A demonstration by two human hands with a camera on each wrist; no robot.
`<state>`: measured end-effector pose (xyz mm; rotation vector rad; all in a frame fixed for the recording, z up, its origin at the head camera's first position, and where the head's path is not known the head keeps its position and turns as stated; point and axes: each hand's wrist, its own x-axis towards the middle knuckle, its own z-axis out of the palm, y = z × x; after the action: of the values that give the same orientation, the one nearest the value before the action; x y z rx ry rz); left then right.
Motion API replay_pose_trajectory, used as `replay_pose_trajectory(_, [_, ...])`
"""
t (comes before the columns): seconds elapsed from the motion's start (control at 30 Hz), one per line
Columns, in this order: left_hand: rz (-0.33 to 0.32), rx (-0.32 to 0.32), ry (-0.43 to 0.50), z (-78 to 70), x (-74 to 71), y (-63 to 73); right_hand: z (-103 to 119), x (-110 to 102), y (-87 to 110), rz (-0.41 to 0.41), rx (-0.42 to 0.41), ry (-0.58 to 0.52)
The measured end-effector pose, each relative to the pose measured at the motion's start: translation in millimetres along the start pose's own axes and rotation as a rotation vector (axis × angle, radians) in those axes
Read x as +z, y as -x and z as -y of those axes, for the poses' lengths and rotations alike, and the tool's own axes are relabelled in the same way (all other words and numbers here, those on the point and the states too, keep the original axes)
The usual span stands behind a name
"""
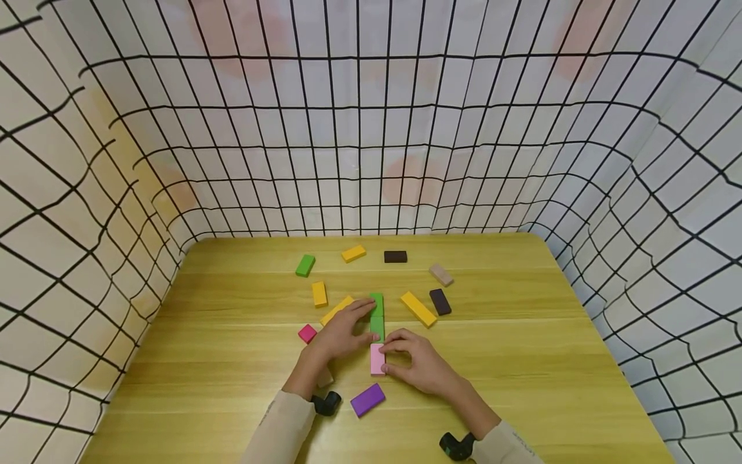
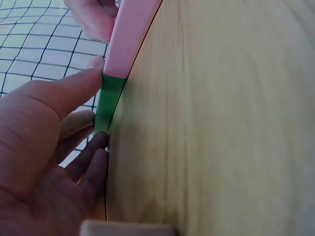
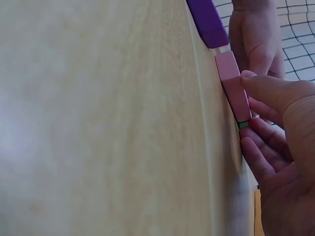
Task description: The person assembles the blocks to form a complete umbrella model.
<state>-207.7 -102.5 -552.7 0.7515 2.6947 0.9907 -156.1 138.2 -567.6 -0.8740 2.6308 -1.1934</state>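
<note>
Two green blocks (image 1: 377, 316) lie end to end on the wooden table. A pink block (image 1: 377, 359) continues their line on the near side and meets the green in the left wrist view. Thumb and fingertips of my left hand (image 1: 342, 332) touch the green blocks along their left side, spread apart. My right hand (image 1: 418, 365) holds the pink block from its right side, thumb nearer me and fingers bent toward the green end. Nearest in front lies a purple block (image 1: 368, 400), slightly turned. My left hand partly covers a yellow block (image 1: 336, 311).
A long yellow block (image 1: 418, 309) and a dark block (image 1: 440, 301) lie to the right. Farther back are another dark block (image 1: 395, 256), a beige block (image 1: 442, 275) and a green block (image 1: 304, 265). A red block (image 1: 307, 333) sits beside my left wrist. Black-lined mesh-patterned walls surround the table.
</note>
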Motion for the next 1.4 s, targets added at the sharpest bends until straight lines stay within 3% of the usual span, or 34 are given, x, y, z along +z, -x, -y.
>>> replay_pose_trajectory(0.43, [0.110, 0.033, -0.096, 1.3, -4.5, 4.1, 1.1, -0.3, -0.9, -0.008, 0.011, 0.002])
replay_pose_trajectory(0.97, [0.107, 0.053, -0.085, -0.4, -4.9, 4.0, -0.8, -8.4, -3.9, 0.014, 0.063, -0.037])
replay_pose_trajectory(1.23, [0.106, 0.030, -0.079, -0.1, -4.6, 3.5, -8.7, -29.2, -10.0, -0.017, 0.099, 0.044])
replay_pose_trajectory(1.4, [0.111, 0.018, -0.063, -0.9, -5.5, 4.6, -16.6, -43.2, -17.6, -0.080, 0.117, 0.125])
